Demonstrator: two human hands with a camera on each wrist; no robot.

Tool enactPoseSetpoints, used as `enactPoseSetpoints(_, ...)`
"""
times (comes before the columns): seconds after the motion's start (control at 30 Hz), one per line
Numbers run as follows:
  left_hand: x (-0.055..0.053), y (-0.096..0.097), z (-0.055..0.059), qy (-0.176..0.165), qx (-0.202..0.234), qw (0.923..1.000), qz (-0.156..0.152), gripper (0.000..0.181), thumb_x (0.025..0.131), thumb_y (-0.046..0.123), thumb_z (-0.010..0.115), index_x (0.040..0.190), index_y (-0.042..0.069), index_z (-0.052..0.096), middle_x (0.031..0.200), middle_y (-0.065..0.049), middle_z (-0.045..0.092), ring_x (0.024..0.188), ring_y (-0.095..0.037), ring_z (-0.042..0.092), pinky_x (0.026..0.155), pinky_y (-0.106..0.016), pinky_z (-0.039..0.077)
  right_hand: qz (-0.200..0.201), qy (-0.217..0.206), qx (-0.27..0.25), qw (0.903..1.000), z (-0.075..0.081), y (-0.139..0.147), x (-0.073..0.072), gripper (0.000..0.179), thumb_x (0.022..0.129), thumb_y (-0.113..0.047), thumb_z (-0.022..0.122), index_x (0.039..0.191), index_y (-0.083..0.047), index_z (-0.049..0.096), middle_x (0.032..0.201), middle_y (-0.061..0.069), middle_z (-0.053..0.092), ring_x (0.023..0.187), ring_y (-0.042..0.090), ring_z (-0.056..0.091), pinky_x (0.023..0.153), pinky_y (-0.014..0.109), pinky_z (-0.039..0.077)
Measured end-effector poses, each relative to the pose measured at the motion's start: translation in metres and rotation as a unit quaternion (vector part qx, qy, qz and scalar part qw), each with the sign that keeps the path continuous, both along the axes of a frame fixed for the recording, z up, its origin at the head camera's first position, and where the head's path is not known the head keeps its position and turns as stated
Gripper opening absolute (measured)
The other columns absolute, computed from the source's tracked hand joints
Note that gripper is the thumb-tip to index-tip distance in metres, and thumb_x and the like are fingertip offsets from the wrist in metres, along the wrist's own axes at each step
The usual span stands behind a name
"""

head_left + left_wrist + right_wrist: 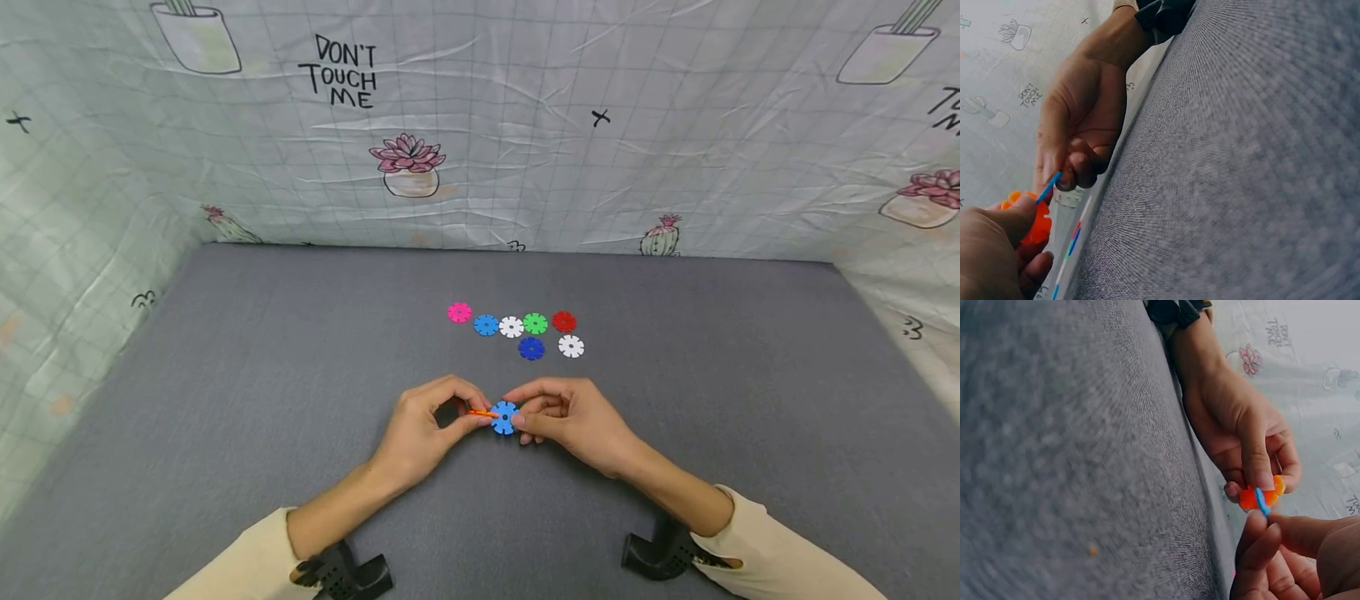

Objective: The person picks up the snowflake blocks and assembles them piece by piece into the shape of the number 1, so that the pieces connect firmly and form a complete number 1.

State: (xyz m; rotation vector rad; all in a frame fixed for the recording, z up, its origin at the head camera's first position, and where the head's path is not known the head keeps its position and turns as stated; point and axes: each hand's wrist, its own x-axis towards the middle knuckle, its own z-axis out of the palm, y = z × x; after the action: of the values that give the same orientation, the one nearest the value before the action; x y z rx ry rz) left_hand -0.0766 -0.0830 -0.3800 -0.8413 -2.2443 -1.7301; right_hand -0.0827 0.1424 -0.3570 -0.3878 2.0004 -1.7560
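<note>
My left hand [430, 425] pinches an orange notched disc [1040, 224] between thumb and fingers, seen edge-on from the head. A light blue notched disc [505, 417] is pinched by the thumb and fingers of my right hand [573, 421]. The two discs meet at right angles, the orange one's edge at the blue one's left side. In the right wrist view the blue disc [1261, 501] appears edge-on, crossing the orange disc [1248, 499]. Fingertips hide how deep the notches are joined. Both hands are just above the grey table.
Beyond the hands, loose notched discs lie flat: pink [460, 312], light blue [486, 325], white [512, 327], green [535, 323], red [564, 322], dark blue [532, 348] and another white disc [572, 347]. A printed cloth [480, 125] hangs behind the grey table [300, 333].
</note>
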Motion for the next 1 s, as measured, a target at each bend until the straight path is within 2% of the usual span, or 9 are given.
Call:
enactPoseSetpoints(0.23, -0.001, -0.001, 0.0, 0.045, -0.008, 0.9971, -0.062, 0.026, 0.073, 0.007, 0.082, 0.093, 0.01, 0.066, 0.097, -0.001, 0.066, 0.088, -0.014, 0.061, 0.072, -0.027, 0.05, -0.003, -0.04, -0.049, 0.998, 0.0, -0.004, 0.002, 0.032, 0.088, -0.006, 0.069, 0.116, 0.008, 0.061, 0.085, 0.018, 0.068, 0.071, 0.022, 0.065, 0.068, 0.032, 0.054)
enactPoseSetpoints(0.5, -0.002, -0.001, -0.001, 0.07, -0.011, 0.9946, -0.076, 0.029, 0.069, 0.007, 0.084, 0.091, 0.01, 0.065, 0.098, -0.002, 0.066, 0.092, -0.014, 0.063, 0.078, -0.027, 0.051, -0.021, -0.065, -0.059, 0.9959, 0.002, -0.007, 0.004, 0.038, 0.086, -0.008, 0.072, 0.12, 0.004, 0.058, 0.088, 0.019, 0.07, 0.074, 0.026, 0.068, 0.067, 0.031, 0.054)
enactPoseSetpoints(0.6, -0.003, -0.001, -0.001, 0.068, -0.005, 0.9946, -0.079, 0.027, 0.07, 0.005, 0.083, 0.091, 0.009, 0.066, 0.098, -0.002, 0.067, 0.092, -0.015, 0.064, 0.08, -0.027, 0.051, -0.021, -0.063, -0.054, 0.9963, 0.004, -0.006, 0.004, 0.038, 0.086, -0.009, 0.071, 0.12, 0.003, 0.059, 0.089, 0.019, 0.07, 0.074, 0.027, 0.068, 0.067, 0.031, 0.054)
enactPoseSetpoints(0.8, -0.001, -0.001, -0.002, 0.045, 0.015, 0.9962, -0.073, 0.024, 0.073, 0.004, 0.082, 0.091, 0.008, 0.067, 0.097, -0.004, 0.068, 0.09, -0.016, 0.065, 0.078, -0.028, 0.052, -0.035, -0.003, 0.001, 0.9994, 0.007, 0.001, -0.003, 0.032, 0.088, -0.014, 0.07, 0.115, 0.002, 0.063, 0.087, 0.019, 0.068, 0.068, 0.025, 0.062, 0.061, 0.03, 0.052)
enactPoseSetpoints(0.9, -0.001, -0.001, -0.001, 0.042, 0.016, 0.9968, -0.067, 0.023, 0.074, 0.005, 0.081, 0.092, 0.008, 0.067, 0.097, -0.004, 0.068, 0.09, -0.017, 0.065, 0.079, -0.028, 0.052, -0.068, 0.035, 0.037, 0.9964, 0.01, 0.008, -0.009, 0.03, 0.089, -0.016, 0.07, 0.114, 0.001, 0.064, 0.089, 0.018, 0.067, 0.069, 0.026, 0.061, 0.058, 0.03, 0.05)
enactPoseSetpoints(1.0, -0.001, -0.001, -0.001, 0.043, 0.012, 0.9972, -0.06, 0.023, 0.074, 0.006, 0.081, 0.093, 0.008, 0.068, 0.098, -0.004, 0.069, 0.091, -0.017, 0.065, 0.079, -0.028, 0.051, -0.106, 0.068, 0.075, 0.9892, 0.012, 0.016, -0.016, 0.029, 0.088, -0.018, 0.071, 0.112, -0.002, 0.066, 0.09, 0.013, 0.066, 0.073, 0.027, 0.062, 0.056, 0.029, 0.047)
